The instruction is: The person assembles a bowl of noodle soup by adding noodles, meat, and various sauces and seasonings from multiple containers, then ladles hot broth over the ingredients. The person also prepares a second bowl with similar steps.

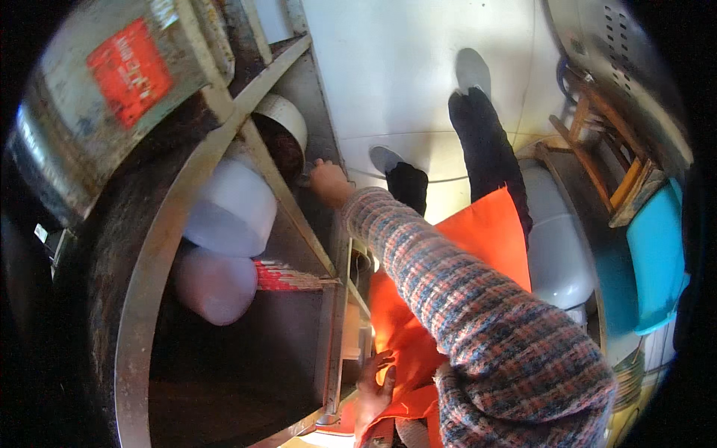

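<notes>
My right hand (330, 183), in a knitted multicoloured sleeve, reaches to the edge of a metal-framed shelf (334, 302). Its fingers are curled beside a small clear or metallic piece, too blurred to name; whether they grip it I cannot tell. Close to those fingers a pale round pot (294, 126) with a dark inside lies on its side. Lower down, my left hand (374, 386) is beside the orange apron (409, 330), thumb and fingers apart, nothing seen in it. Two whitish rounded containers, one larger (232, 207) and one pinkish (218, 285), sit behind the frame bars.
A bundle of thin sticks with red ends (291, 276) lies on the shelf. Above it stands a large metal drum (73, 112) with a red label. Rightward are a wooden stool (610, 151), a grey rounded container (560, 241) and a turquoise plastic basin (655, 257).
</notes>
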